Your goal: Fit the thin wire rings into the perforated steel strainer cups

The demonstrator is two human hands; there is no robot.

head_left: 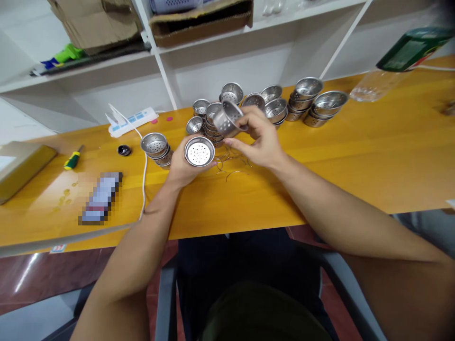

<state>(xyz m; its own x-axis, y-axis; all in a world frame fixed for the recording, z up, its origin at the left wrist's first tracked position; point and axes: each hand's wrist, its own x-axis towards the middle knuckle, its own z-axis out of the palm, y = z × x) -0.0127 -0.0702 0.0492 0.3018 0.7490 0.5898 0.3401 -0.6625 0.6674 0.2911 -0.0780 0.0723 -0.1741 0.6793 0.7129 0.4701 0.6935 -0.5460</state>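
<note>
My left hand [183, 166] is wrapped round a perforated metal cup [199, 152], its mouth facing me and its holed bottom shining white. In my right hand [261, 137] a second perforated metal cup [227, 118] is pinched by its rim and tilted, just above and right of the first. Thin wire rings [232, 163] lie on the table below my right hand. Behind the hands stand several stacks of like metal cups [275, 111], partly hidden by the held cup. Left of my left hand is another short stack of cups [155, 146].
On the left of the wooden table [373, 166] lie a phone [101, 196], a screwdriver [73, 159], a small dark round object [124, 150] and a cardboard box [23, 166]. A white cable [145, 182] runs from a power strip [133, 122]. A plastic bottle [377, 85] stands back right.
</note>
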